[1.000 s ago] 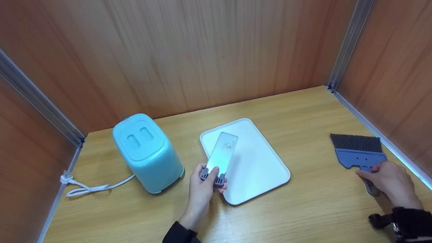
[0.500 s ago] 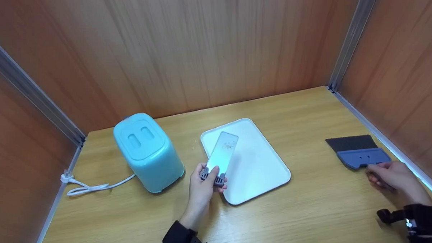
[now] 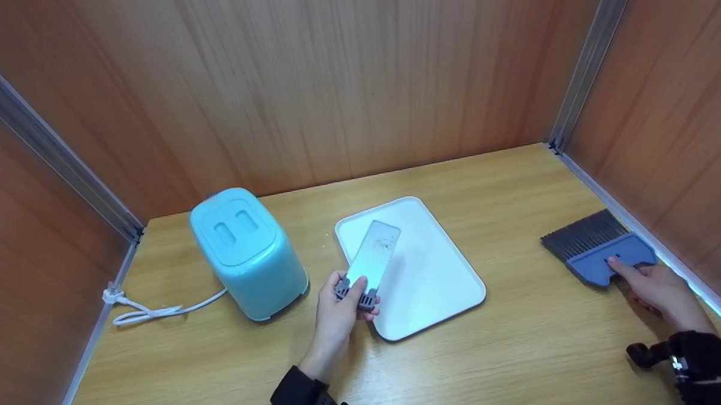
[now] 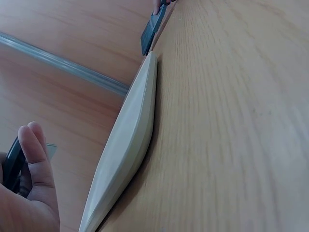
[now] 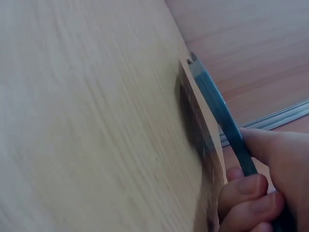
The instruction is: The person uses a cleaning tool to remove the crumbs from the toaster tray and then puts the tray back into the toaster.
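1. I've got the left hand (image 3: pixel 335 314), bottom middle of the frame, gripping a flat pale panel (image 3: pixel 373 250) by its dark slotted end, held above the white tray (image 3: pixel 429 290).
2. Right hand (image 3: pixel 663 294), lower right, is holding a blue brush (image 3: pixel 608 258), bristles toward upper left.
3. Light blue appliance (image 3: pixel 242 242) sits left of centre on the desk (image 3: pixel 492 360), white cord (image 3: pixel 151 316) bundled beside it.

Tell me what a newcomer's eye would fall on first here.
Likely the light-blue appliance at left in the head view, its white cord beside it. Next, the speckled pale strip in the left hand, seen against the white tray near the middle. Then the blue brush in the right hand, far right.
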Available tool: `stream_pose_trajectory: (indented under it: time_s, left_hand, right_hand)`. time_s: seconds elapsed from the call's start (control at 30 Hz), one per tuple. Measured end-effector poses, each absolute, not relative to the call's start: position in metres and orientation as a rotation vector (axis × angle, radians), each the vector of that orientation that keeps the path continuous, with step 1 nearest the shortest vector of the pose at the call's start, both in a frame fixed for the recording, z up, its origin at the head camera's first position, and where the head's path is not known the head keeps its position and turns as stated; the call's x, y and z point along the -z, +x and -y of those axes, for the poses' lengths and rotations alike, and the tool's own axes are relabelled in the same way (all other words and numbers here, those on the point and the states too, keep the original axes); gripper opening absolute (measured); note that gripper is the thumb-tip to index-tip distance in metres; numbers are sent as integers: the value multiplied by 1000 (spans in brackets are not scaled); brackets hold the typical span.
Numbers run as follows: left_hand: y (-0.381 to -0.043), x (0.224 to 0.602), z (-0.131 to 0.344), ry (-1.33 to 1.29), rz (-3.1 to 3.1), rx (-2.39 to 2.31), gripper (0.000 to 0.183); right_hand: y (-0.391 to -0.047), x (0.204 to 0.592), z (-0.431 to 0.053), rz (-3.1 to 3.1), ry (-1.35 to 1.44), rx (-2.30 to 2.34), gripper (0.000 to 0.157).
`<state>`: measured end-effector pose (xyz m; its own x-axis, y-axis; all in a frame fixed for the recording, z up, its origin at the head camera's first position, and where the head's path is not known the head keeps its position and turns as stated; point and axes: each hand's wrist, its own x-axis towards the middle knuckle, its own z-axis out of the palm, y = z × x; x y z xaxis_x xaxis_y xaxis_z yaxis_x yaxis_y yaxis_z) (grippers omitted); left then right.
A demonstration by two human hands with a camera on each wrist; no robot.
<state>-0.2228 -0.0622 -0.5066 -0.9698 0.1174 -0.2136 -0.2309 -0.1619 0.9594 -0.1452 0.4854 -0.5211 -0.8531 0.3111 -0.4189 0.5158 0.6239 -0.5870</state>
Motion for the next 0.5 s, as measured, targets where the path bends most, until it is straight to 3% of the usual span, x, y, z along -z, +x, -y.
stream_pose_trajectory:
  time_s: [0.5]
  left_hand:
    - [-230, 507, 67, -54, -1880, -2110, 19]
  right_hand:
    - [-156, 513, -465, -2874, 507, 998, 67]
